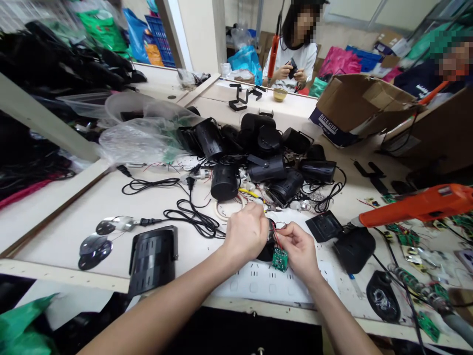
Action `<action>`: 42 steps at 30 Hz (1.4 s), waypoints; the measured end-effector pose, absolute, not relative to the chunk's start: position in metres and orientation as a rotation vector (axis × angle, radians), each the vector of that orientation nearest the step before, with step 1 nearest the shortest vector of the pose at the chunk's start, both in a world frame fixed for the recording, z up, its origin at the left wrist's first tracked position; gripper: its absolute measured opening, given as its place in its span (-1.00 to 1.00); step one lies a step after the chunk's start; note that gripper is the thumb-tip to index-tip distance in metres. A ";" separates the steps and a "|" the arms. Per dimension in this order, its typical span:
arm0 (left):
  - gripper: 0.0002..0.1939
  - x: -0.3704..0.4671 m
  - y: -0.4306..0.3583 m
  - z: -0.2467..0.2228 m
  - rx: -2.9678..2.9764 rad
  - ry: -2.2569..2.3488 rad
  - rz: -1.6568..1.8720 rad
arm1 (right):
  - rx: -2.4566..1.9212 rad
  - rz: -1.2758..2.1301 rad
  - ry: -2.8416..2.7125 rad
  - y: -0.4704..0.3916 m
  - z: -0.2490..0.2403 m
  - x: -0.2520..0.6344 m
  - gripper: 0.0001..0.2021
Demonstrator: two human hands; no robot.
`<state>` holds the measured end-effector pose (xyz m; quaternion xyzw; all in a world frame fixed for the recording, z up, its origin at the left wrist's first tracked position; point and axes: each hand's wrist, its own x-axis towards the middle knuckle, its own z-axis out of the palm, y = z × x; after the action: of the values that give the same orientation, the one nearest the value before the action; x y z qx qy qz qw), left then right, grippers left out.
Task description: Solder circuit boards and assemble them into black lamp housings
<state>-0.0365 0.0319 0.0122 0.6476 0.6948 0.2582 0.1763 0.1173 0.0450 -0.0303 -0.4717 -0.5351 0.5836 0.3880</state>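
From the head view, the right hand (299, 250) pinches red wires (276, 236) between its fingertips, just above the green circuit board (280, 259), probably to keep the leads steady. The left hand (247, 231) sits beside that board, fingers curled together over a black housing (265, 254), perhaps bracing it; what they grip is hidden. Right of the board lies an orange screwdriver (417, 204), seemingly within reach; black housings are heaped beyond it.

Illumination is bright on the white worktable (96, 197), with soft shadows. Glare marks the clear plastic bag (136, 140) and glossy dark discs (95, 250). Outer edges appear stretched and blurred; the centre is sharper.
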 end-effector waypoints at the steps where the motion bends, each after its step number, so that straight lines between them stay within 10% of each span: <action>1: -0.78 -0.037 0.032 0.012 1.818 1.972 0.737 | -1.204 1.486 -1.372 0.044 -0.030 0.118 -0.58; 42: -0.56 -0.052 0.041 -0.013 1.341 1.803 1.111 | -1.375 1.201 -1.583 0.035 -0.019 0.101 -0.79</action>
<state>-0.0525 0.0407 -0.0128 0.5081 0.6834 0.4210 0.3122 0.1008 0.0352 -0.0185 -0.5318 -0.6127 0.4648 0.3546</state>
